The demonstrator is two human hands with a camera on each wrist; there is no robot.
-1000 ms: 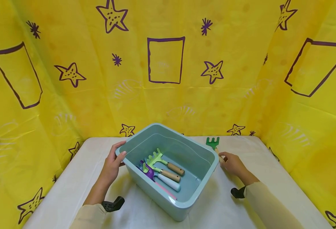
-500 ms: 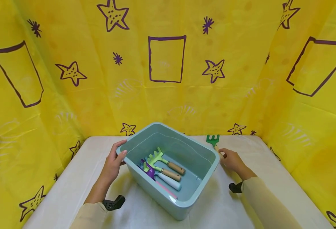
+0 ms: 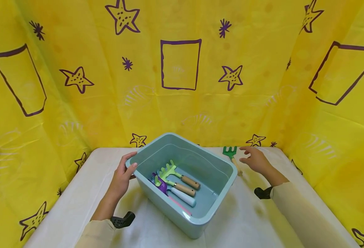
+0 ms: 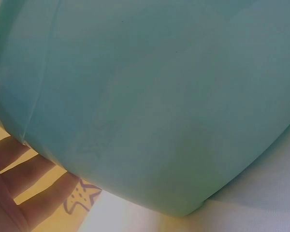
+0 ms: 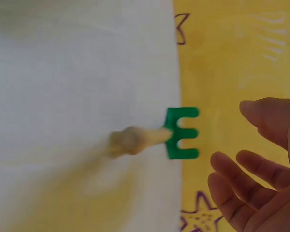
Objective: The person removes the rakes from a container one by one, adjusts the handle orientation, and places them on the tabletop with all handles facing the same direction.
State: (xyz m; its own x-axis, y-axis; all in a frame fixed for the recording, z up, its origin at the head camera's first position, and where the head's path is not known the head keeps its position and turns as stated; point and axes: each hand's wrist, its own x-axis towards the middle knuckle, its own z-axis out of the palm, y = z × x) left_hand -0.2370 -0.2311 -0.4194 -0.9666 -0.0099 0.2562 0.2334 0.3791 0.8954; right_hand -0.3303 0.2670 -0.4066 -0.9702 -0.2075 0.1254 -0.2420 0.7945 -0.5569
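My left hand (image 3: 122, 174) grips the left corner of a blue-green plastic bin (image 3: 182, 221), thumb over the rim and fingers along the outside. The bin's wall (image 4: 150, 106) fills most of the left wrist view. My right hand (image 3: 255, 160) is off to the bin's right, fingers spread and holding nothing. Beside it is a small green toy rake (image 3: 230, 151) with a wooden handle. In the right wrist view the rake (image 5: 172, 135) appears left of the fingertips, handle end towards the camera.
Inside the bin lie two light-green hand rakes with wooden handles (image 3: 190, 182), a purple tool (image 3: 161, 186), a pale-blue handle (image 3: 183, 197) and a pink strip (image 3: 179, 206). A white cloth (image 3: 107, 156) covers the table. Yellow curtains (image 3: 182, 113) with starfish drawings stand on the visible sides.
My right hand has let go of the green rake's handle and moved up and to the right, its fingers spreading. The left hand and the bin stay put.
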